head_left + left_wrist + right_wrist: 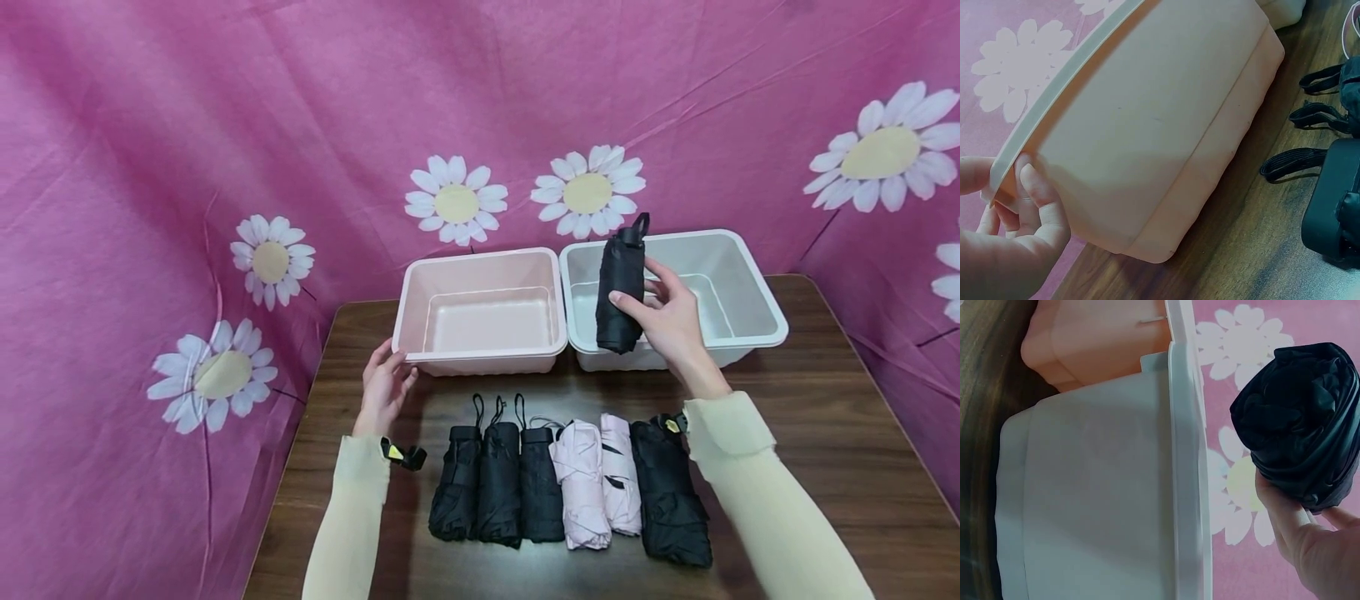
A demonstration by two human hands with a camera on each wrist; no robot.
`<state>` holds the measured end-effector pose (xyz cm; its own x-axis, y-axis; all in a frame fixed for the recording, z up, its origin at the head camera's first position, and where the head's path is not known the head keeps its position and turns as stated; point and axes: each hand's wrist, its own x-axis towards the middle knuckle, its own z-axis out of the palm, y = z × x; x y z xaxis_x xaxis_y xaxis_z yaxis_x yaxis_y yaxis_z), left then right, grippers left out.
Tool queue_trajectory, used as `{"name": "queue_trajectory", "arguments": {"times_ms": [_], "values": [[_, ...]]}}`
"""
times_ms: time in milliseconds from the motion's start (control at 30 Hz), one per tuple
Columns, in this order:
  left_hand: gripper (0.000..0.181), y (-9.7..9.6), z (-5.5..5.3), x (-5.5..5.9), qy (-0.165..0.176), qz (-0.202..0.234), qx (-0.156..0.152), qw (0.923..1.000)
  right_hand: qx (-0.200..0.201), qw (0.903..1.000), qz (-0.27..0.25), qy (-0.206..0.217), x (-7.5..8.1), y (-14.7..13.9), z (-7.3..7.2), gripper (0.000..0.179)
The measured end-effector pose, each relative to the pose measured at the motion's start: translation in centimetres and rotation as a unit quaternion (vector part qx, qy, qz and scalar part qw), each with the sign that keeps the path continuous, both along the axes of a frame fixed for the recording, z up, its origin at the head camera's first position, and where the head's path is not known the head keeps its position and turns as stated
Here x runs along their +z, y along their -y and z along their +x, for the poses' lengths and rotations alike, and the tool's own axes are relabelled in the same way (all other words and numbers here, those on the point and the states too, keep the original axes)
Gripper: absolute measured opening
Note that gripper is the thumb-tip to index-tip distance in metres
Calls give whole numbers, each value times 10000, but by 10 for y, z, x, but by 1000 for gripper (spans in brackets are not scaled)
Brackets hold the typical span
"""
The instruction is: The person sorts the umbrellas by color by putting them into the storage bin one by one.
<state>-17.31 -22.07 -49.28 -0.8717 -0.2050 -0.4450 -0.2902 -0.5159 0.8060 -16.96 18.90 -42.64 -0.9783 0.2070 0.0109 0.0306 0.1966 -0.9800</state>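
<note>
My right hand (671, 321) holds a folded black umbrella (620, 292) upright over the left part of the white bin (742, 342), its wrist loop at the top. The right wrist view shows the umbrella's bunched cloth end (1304, 419) above the bin's rim (1188, 475). At the front left corner of the pink bin (487, 365), my left hand (384, 387) grips the rim (1054, 94) between thumb and fingers. Both bins stand side by side, and no umbrella shows inside either.
Nearer me lies a row of folded umbrellas: three black ones (499, 483) at left, two pale pink ones (582, 483), then another black one (671, 500) beneath my right wrist. The wooden table (825, 417) meets a pink daisy-print cloth (480, 100) behind the bins.
</note>
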Motion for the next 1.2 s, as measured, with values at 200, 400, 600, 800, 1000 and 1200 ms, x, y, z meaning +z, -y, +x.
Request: {"name": "queue_trajectory", "arguments": {"times_ms": [200, 400, 600, 800, 1000, 1200], "values": [[28, 0, -1, -1, -12, -38, -5, 10000, 25, 10000, 46, 56, -2, 3, -5, 78], [27, 1, -2, -2, -55, -20, -5, 10000, 37, 9999, 109, 104, -5, 4, -7, 79], [27, 1, -1, -2, -73, -20, -32, 10000, -1, 9993, 325, 163, -6, 7, -9, 80], [28, 1, -1, -1, -86, -31, -25, 10000, -40, 9988, 414, 273, -4, 9, -11, 81], [29, 2, 0, -2, -45, -66, -8, 10000, -160, 9982, 410, 399, -5, 12, -15, 81], [30, 2, -1, -3, -74, -51, -44, 9999, -274, 9975, 470, 447, -7, 11, -19, 79]]}}
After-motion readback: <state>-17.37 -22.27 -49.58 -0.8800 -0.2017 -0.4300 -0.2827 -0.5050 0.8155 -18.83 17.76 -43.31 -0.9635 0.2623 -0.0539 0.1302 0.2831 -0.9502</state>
